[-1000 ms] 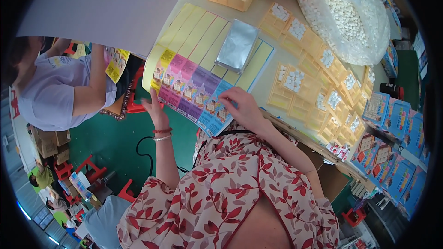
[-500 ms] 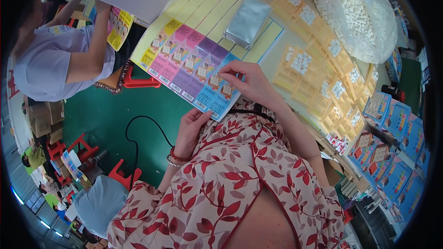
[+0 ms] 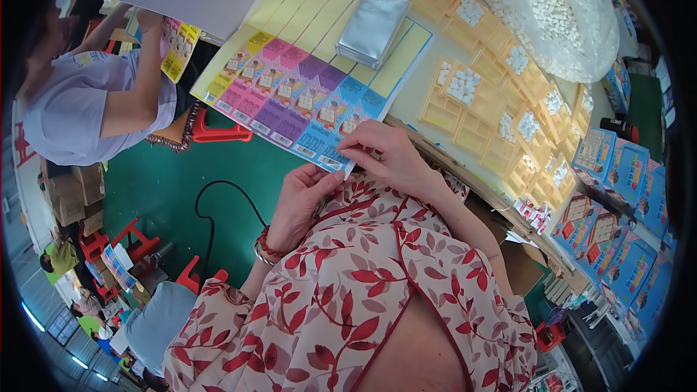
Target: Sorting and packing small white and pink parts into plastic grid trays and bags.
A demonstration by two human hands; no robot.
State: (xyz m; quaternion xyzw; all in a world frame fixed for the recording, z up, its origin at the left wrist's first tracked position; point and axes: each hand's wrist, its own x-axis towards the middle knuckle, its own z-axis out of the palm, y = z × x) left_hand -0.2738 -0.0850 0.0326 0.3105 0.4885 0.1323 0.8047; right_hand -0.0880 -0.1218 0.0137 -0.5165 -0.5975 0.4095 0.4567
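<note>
We pinch the multicoloured printed card sheet (image 3: 298,98) with our right hand (image 3: 388,156), left hand (image 3: 301,199) loosely curled beneath its edge; likely next, a firmer two-handed grip.

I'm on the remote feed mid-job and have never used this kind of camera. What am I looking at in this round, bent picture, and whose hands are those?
There is no machine: a person works with bare hands. The single view comes from a wide fisheye camera on that person's head, looking down, so straight edges bend near the rim. The red-leaf patterned sleeves at the bottom are the wearer's own. The right hand pinches the near edge of a long multicoloured card sheet with yellow, pink, purple and blue sections. The left hand touches the same edge from below. On the pale table lie a silver foil pouch, yellow cardboard trays of small white pieces and a clear bag of white pieces. Another person in a pale shirt works at the left.
</note>
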